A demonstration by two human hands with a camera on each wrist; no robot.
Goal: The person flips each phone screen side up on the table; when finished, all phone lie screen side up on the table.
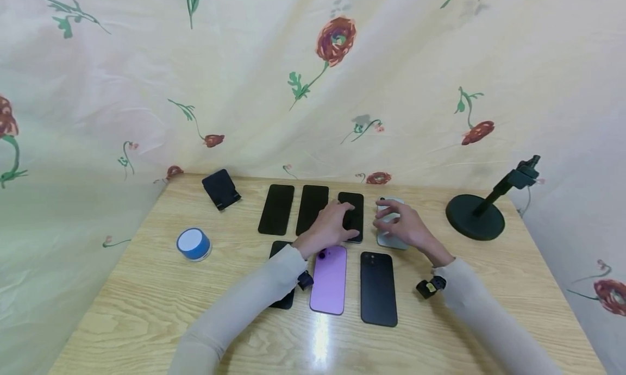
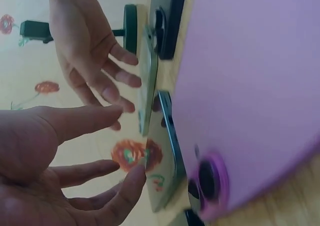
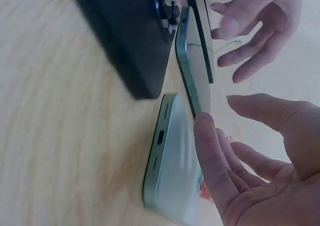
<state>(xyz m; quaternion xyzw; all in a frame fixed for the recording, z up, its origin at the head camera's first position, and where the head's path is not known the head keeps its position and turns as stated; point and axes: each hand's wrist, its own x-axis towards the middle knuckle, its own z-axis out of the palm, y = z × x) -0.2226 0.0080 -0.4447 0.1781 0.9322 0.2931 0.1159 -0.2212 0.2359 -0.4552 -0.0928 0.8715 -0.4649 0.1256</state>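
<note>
Above a black phone [image 1: 356, 217] in the back row, my left hand [image 1: 326, 226] hovers with thumb and fingers spread; the left wrist view shows nothing held in that hand [image 2: 30, 181]. My right hand [image 1: 407, 226] hangs over a pale phone [image 1: 391, 241], its fingers loosely bent. In the right wrist view, a fingertip is close to the pale phone [image 3: 175, 161]; whether it touches cannot be told. In front of the hands lie a purple phone [image 1: 329, 282], back up, and a dark phone [image 1: 379, 291], also back up. My left forearm partly covers another black phone [image 1: 283, 302].
Two black phones [image 1: 276, 209] lie at the back left, the second [image 1: 312, 201] partly behind my left hand. Farther left are a blue-and-white round container [image 1: 193, 243] and a black folding stand [image 1: 221, 189]. A black round-based stand [image 1: 475, 217] rises at right. A floral cloth [image 1: 254, 92] hangs behind the table.
</note>
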